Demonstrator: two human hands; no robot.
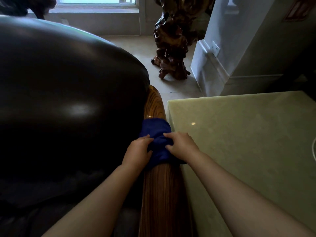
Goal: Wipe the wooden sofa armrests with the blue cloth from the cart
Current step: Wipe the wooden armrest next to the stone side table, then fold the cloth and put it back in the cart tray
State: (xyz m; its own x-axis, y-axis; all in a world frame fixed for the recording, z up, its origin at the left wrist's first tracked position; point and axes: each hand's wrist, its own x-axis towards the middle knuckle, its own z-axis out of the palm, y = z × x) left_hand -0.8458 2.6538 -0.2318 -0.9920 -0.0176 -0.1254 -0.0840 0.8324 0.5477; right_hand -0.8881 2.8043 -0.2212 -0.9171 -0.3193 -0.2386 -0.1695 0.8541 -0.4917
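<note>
The blue cloth (156,134) is draped over the rounded wooden armrest (162,194) of a dark leather sofa. My left hand (137,151) presses on the cloth's left side and my right hand (181,145) presses on its right side, fingers curled into the fabric. The armrest's glossy grain shows both beyond the cloth and between my forearms. The cart is out of view.
The sofa's black leather back (68,93) fills the left. A pale stone-topped side table (248,134) stands tight against the armrest's right. On the tiled floor beyond stands a dark carved root sculpture (172,40), with a white wall corner (213,62) to its right.
</note>
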